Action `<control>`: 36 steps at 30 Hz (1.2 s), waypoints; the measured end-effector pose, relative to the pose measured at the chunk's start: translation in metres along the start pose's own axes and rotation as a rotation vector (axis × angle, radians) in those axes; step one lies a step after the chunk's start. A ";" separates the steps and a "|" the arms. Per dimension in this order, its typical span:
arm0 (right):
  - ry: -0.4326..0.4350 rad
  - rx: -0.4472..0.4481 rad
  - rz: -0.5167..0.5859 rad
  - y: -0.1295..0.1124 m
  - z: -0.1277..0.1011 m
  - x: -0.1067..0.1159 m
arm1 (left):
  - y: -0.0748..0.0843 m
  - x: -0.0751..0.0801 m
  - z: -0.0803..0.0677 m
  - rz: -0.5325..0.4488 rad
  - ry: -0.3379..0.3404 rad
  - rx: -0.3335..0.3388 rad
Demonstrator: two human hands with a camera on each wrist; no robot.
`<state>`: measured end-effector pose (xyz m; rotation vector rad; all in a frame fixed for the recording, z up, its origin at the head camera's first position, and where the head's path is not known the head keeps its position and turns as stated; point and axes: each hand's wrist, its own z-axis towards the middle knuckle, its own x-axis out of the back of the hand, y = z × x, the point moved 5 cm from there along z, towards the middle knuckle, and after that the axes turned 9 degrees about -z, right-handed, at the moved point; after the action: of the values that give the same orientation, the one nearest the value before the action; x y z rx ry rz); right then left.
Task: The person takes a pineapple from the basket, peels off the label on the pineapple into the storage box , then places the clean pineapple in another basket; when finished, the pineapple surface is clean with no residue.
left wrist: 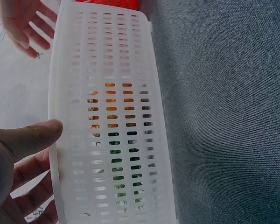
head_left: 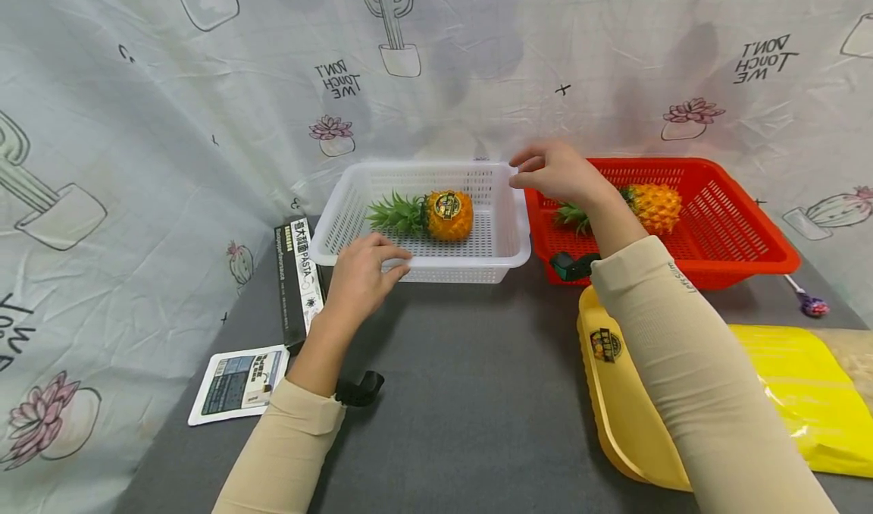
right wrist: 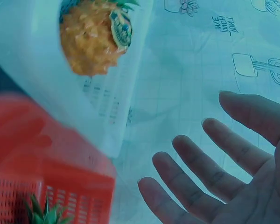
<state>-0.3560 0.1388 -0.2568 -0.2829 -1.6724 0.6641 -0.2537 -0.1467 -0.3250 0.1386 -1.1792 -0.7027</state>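
A white plastic basket point(head_left: 443, 273) with slotted walls stands at the back middle. Inside it lies a pineapple point(head_left: 450, 226) with a round label, its leafy crown pointing left. My left hand point(head_left: 364, 275) is at the basket's front left rim, thumb and fingers spread apart; in the left wrist view its thumb point(left wrist: 42, 133) overlaps the rim edge. Over the back right corner of the white basket hovers my right hand point(head_left: 555, 169), holding nothing. The right wrist view shows its fingers point(right wrist: 200, 163) extended and separated, beside both baskets.
Right of the white basket, a red basket point(head_left: 743, 233) holds another pineapple point(head_left: 655, 207). Nearer stand a yellow tray point(head_left: 614, 393) and a yellow packet point(head_left: 798, 393). A lollipop point(head_left: 811, 303) lies far right. A pasta box point(head_left: 300, 279) and a white packet point(head_left: 239, 385) lie left.
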 end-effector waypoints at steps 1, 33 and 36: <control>-0.007 -0.006 0.004 -0.001 0.002 -0.002 | 0.000 -0.001 0.000 -0.001 -0.002 0.001; -0.084 0.126 -0.367 -0.036 0.077 -0.038 | -0.002 -0.001 0.002 -0.014 0.010 0.032; -0.153 0.155 -0.391 -0.037 0.081 -0.046 | -0.001 -0.003 0.002 -0.018 0.004 0.034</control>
<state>-0.4173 0.0634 -0.2799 0.2081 -1.7455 0.5249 -0.2565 -0.1452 -0.3273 0.1792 -1.1872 -0.6985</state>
